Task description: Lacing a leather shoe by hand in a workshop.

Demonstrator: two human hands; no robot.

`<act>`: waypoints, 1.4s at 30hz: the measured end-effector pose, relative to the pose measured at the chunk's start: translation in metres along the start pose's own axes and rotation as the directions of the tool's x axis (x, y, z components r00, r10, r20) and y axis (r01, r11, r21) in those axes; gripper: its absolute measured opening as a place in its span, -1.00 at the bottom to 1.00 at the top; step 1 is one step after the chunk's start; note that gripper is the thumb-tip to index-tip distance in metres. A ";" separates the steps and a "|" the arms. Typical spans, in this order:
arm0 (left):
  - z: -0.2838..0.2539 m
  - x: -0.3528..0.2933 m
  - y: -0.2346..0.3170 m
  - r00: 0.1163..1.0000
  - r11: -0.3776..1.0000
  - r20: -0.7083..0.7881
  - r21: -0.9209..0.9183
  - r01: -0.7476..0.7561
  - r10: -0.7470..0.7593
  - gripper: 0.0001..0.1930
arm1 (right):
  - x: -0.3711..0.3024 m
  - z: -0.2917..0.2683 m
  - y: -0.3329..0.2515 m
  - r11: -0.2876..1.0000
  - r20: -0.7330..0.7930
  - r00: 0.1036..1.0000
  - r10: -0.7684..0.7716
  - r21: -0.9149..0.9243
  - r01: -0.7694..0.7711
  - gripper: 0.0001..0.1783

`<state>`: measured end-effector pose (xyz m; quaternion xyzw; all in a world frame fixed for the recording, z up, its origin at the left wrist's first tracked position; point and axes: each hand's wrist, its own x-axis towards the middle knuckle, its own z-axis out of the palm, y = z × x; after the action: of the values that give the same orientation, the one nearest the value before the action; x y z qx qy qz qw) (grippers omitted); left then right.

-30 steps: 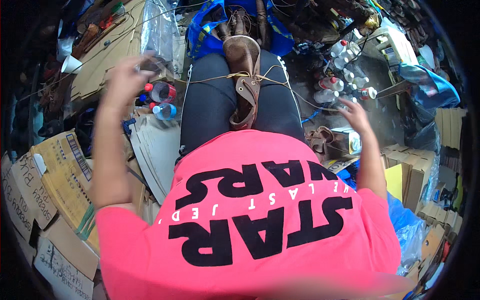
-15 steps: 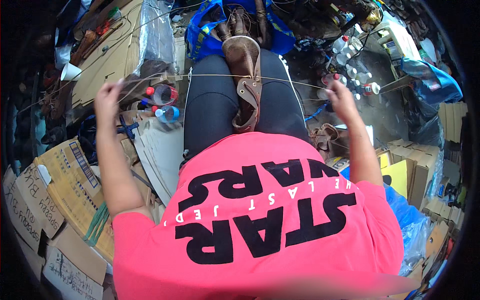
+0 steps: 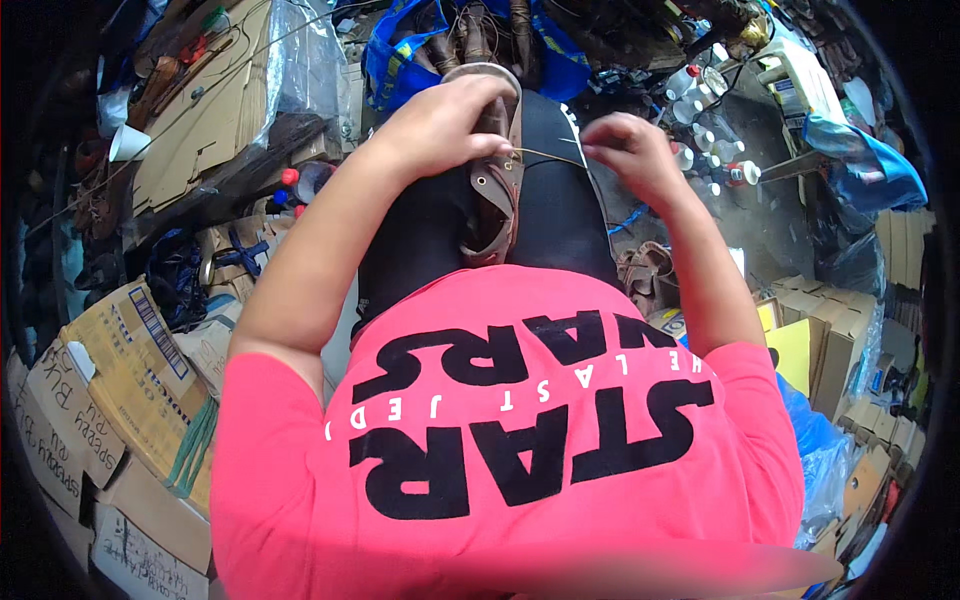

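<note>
While the pink shirt [image 3: 520,440] fills the near view, the work sits just beyond it on the lap: a brown leather shoe [image 3: 495,190] lying between the dark trouser legs, toe end away from the person. The left hand [image 3: 440,125] is curled over the far part of the shoe, fingers closed down on the leather, pinning it. The right hand [image 3: 630,150] is pinched tight on a pale thread [image 3: 545,155] that runs taut from the shoe's edge across to those fingertips. Whether a needle is in that pinch, I cannot tell.

How far along? Stitching looks to be under way on the side seam, by my reading; the thread is through the leather, but how much seam remains is hidden under the left hand.

Further out, cardboard boxes [image 3: 110,400] stack at the left, their insides not visible. More boxes [image 3: 840,340] stand at the right. Beyond the knees, a blue bag [image 3: 400,50] holds what look like more brown leather pieces. At the far right, small white bottles [image 3: 700,140] with red caps cluster on the floor, and a blue plastic sack [image 3: 860,170] lies past them, contents unseen.
</note>
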<state>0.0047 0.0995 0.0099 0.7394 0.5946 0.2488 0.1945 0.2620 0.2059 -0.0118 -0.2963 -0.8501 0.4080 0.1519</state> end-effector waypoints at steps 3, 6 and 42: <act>-0.003 0.036 -0.005 0.914 0.993 0.392 0.088 0.072 -0.101 -0.63 | 0.025 0.017 -0.011 0.999 0.032 0.999 -0.027 0.045 0.025 -0.87; 0.005 0.045 -0.021 0.795 0.955 0.580 -0.096 0.280 -0.175 -0.66 | 0.038 0.023 -0.010 0.998 0.087 0.994 -0.065 0.019 0.064 -0.87; 0.020 0.025 -0.050 0.839 0.833 0.540 -0.492 0.253 0.064 -0.72 | 0.020 0.039 -0.056 0.802 0.207 0.944 -0.257 -0.499 0.327 -0.87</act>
<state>-0.0179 0.1350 -0.0317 0.6605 0.4577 0.1809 0.5670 0.2052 0.1673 0.0083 -0.1649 -0.9724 0.1491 0.0706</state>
